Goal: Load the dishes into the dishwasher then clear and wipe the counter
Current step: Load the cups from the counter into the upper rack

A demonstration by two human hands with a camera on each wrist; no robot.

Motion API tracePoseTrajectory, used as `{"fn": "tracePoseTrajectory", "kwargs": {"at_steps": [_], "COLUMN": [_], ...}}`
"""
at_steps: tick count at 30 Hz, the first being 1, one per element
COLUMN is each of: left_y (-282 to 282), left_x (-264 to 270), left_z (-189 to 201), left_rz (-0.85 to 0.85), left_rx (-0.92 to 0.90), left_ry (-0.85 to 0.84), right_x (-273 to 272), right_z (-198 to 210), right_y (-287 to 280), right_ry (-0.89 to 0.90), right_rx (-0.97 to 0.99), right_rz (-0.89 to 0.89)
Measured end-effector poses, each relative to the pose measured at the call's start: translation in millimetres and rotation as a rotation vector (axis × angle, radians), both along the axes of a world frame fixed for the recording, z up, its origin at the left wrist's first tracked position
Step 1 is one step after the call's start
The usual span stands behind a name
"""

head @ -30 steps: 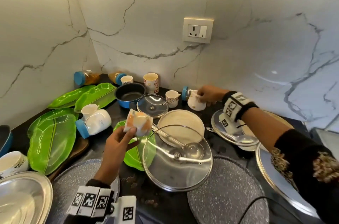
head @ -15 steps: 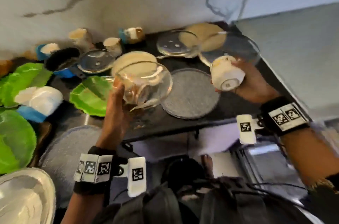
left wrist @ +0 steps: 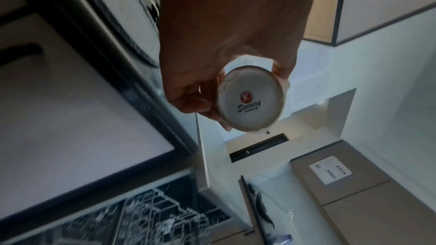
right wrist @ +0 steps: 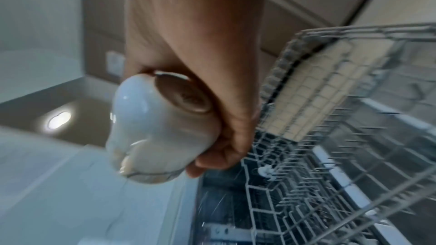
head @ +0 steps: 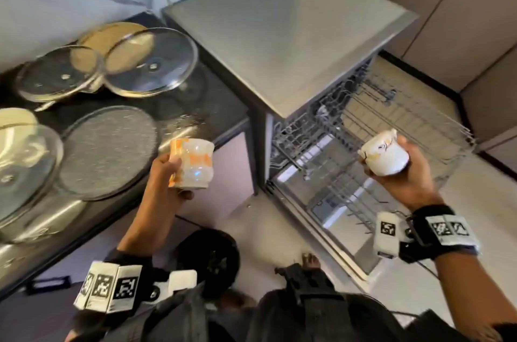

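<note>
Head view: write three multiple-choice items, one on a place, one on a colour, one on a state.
1. Where is the right hand's white cup?
A. on the counter
B. above the pulled-out rack
C. inside the sink

2. What colour patches mark the left hand's cup?
A. orange
B. green
C. blue

3. The dishwasher is:
A. closed
B. open, rack out
C. open, rack pushed in

Answers: B, the cup hangs over the wire rack; A, orange blotches show on its side; B, the door is down and the rack extends.
</note>
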State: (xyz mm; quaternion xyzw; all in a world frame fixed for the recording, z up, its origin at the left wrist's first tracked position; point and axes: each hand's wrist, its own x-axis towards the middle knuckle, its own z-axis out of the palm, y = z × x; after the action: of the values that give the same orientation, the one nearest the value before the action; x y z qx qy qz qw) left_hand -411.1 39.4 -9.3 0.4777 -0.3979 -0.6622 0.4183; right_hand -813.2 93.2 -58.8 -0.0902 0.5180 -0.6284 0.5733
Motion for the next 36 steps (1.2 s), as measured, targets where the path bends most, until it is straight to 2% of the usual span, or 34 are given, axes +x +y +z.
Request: {"fn": "tracePoseTrajectory", "kwargs": {"at_steps": [5, 9, 12, 15, 18, 21, 24, 27, 29, 36], "left_y": [1, 0, -1, 3, 10, 15, 20, 27, 31, 46], "left_x": [-89, -146, -172, -185, -193, -195, -198, -206, -208, -216], "left_z": [-33, -41, -44, -42, -40, -42, -41, -41, -42, -35], "left_rz": [-0.008, -0.058, -0.079, -0.084, -0.066, -0.106, -0.119, -0.089, -0.097, -0.128], "left_rx": [0.138, 0.219, 0.210, 0.171, 0.157, 0.146, 0.146, 0.127, 0.143, 0.143], "left_ry": [-0.067, -0.108, -0.176, -0.261, -0.316, -0.337, -0.338, -0.347, -0.345, -0.392], "right_x": [-98, -153, -181, -188, -179, -165, -153, -144, -137, -142], "right_z": [-72, -117, -145, -162, -183, -200, -220, -233, -238, -251], "right_y": [52, 73, 74, 58, 34, 18, 9, 9, 14, 22], "right_ry": [-0.237, -0.271, -0.121, 0.286, 0.679, 0.934, 1.007, 1.009, 1.003, 0.938], "right_rx": [0.099, 0.201, 0.360, 0.501, 0.509, 0.607, 0.714, 0.798, 0.837, 0.781], "right_rz": [-0.314, -0.353, -0.246, -0.066, 0.157, 0.432, 0.672, 0.805, 0.823, 0.785]}}
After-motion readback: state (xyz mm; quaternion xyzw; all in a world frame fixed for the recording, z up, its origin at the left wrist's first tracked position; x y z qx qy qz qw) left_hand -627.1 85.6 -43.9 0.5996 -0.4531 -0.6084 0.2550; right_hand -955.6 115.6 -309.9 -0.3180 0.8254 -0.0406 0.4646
